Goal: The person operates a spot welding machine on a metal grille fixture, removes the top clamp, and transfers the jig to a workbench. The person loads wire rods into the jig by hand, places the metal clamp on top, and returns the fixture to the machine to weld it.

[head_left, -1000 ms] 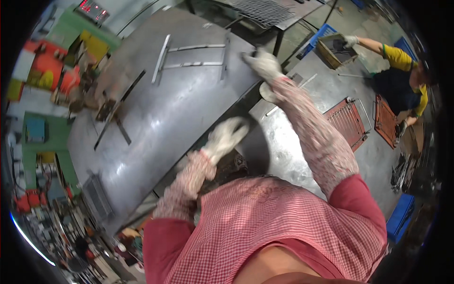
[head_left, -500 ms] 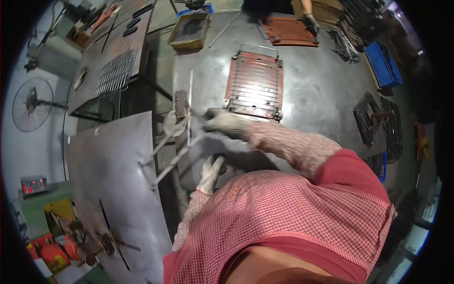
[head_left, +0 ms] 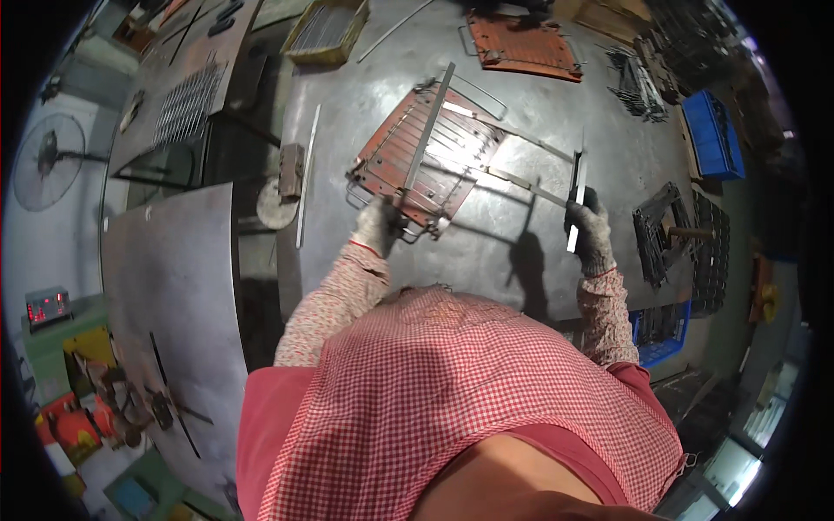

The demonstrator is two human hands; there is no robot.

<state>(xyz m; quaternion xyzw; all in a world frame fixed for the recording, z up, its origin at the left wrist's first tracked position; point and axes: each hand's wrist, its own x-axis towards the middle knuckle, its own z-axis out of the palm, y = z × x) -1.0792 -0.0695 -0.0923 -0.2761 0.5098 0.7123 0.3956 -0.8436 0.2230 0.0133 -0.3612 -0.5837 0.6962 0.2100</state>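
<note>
A metal frame (head_left: 532,183), made of two long bars joined by two crosspieces, is held over the table. My left hand (head_left: 380,226), in a grey-white glove, is closed around the lower end of its left bar. On the right bar, my gloved right hand (head_left: 592,229) is closed near the lower end. The frame's left part overlaps a red jig plate (head_left: 382,152) with thin rods across it and wire handles at its ends. The plate sits askew on the metal table (head_left: 556,104). Shadows of the frame and my right hand fall on the tabletop.
A second red plate (head_left: 526,45) lies at the far side, with a dark gloved hand of another person above it. A yellow bin (head_left: 326,35) of rods stands far left. Loose metal parts (head_left: 637,85) and a blue crate (head_left: 712,130) are at right. A long strip (head_left: 307,178) lies left.
The metal frame has come from the left to over the red jig plate. My right hand has swung to the right; both hands now hold the frame. The plate appears turned askew.
</note>
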